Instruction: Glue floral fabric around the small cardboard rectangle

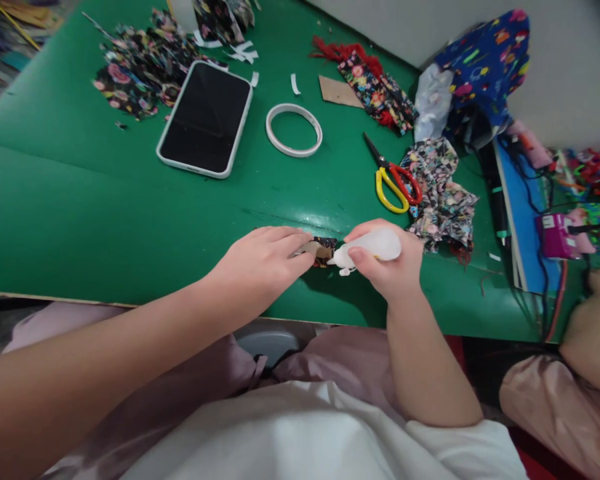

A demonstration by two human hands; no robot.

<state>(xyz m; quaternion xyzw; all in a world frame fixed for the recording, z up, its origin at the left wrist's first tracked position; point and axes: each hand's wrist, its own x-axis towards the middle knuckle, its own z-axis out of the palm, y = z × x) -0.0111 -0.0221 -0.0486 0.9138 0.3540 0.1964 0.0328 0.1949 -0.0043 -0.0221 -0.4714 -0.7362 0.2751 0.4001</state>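
Note:
My left hand (260,263) rests on the green table (80,207), its fingers flat and pressed on a small piece of cardboard and floral fabric (321,251). My right hand (387,267) is wrapped round a small white glue bottle (375,247), whose nozzle points left and touches the fabric piece. The two hands are almost touching near the table's front edge.
A phone (206,119) lies face up at the back, a white tape ring (294,130) beside it. Red-and-yellow scissors (395,181) lie to the right next to floral fabric scraps (443,193). More scraps (140,67) sit back left. Another person's arm (595,333) is at the right.

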